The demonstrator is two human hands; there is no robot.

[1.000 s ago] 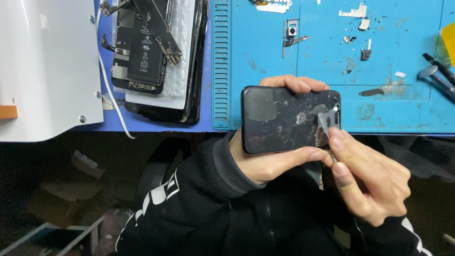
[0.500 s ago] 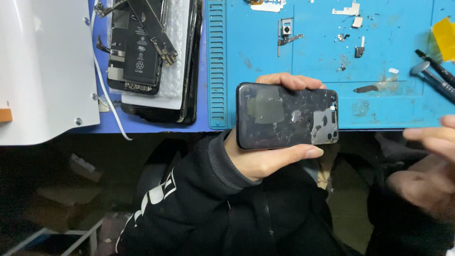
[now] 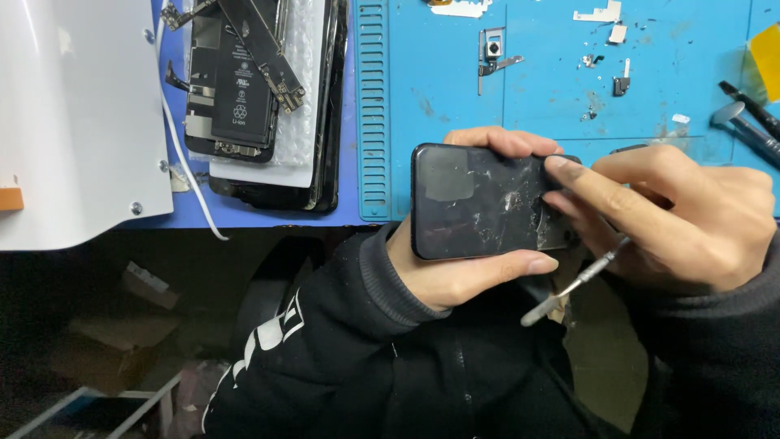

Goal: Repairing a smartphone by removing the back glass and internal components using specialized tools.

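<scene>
Back over the phone comes our right hand (image 3: pixel 682 219), which half a second ago hung clear off to the right; its forefinger now presses on the cracked end of the dark phone (image 3: pixel 487 202), and a thin metal tool (image 3: pixel 573 284) is pinched in its closed fingers, the free end slanting down and left below the phone.

Our left hand (image 3: pixel 463 272) cradles the phone flat, just off the near edge of the worktop, fingers curled over the far long side and thumb along the near side, closed firmly on it.

We judge that the work at the shattered spot goes best with the left grip kept firm and level, the right fingertip pressing lightly, and the tool worked shallowly so the splintered glass does not lift or cut.

On the worktop, a blue mat (image 3: pixel 455 89) lies just beyond the phone, strewn with small metal parts (image 3: pixel 494 55) and white scraps. Toward the left, an opened phone with its battery (image 3: pixel 244 81) showing rests on a stack of dark panels, beside a white plate (image 3: pixel 77 122). Two more tools (image 3: pixel 747 122) lie near the right edge. Nothing stands between our hands and the phone.
</scene>
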